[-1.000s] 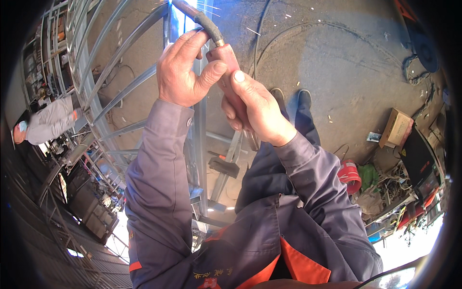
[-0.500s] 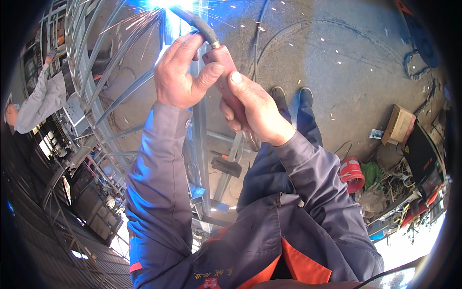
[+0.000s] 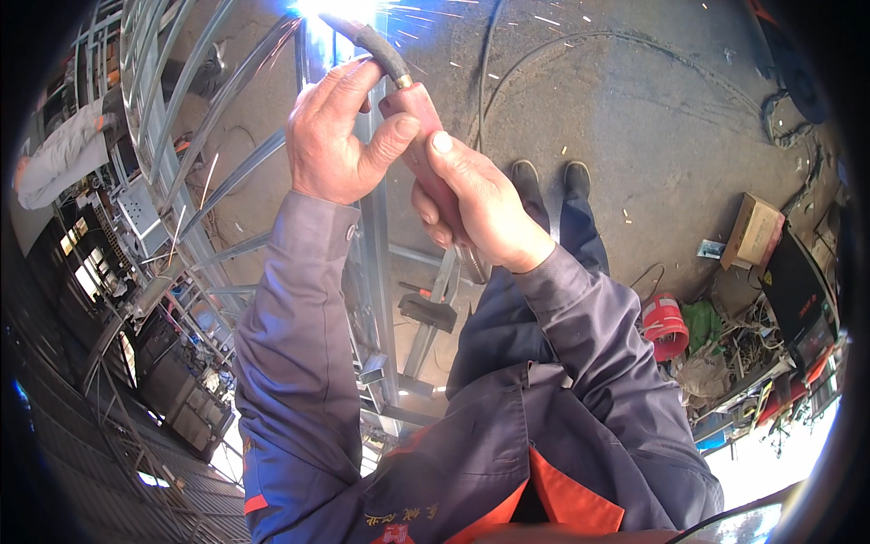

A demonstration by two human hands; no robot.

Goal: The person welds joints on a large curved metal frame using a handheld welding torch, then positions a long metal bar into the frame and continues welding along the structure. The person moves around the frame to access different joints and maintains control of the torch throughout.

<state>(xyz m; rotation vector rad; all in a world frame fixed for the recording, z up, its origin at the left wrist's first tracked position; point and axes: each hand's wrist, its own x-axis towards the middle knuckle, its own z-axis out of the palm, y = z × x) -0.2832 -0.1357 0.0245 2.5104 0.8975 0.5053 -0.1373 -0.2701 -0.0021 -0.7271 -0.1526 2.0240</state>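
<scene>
A welding torch with a reddish handle (image 3: pixel 420 106) and a bent dark neck points at the top edge, where a white-blue arc throws sparks. My right hand (image 3: pixel 488 207) is wrapped round the handle, thumb along its top. Up ahead, my left hand (image 3: pixel 333 145) steadies the torch, its fingers at the neck and its thumb against the handle. Glare hides the torch tip and the spot it meets. Below my left hand runs a pale metal beam (image 3: pixel 373 281), part of a steel frame.
Curved metal bars (image 3: pixel 243 170) fan out on the left. A dark clamp-like block (image 3: pixel 428 313) sits beside the beam. Cables (image 3: pixel 580 38) cross the floor. On the right are a cardboard box (image 3: pixel 754 231), a red bucket (image 3: pixel 664 328) and piled scrap. Another person's grey sleeve (image 3: pixel 68 154) shows far left.
The arc's glow has shrunk and sparks fly differently. Both hands and the torch have stayed almost in place. The other person at far left has shifted slightly.
</scene>
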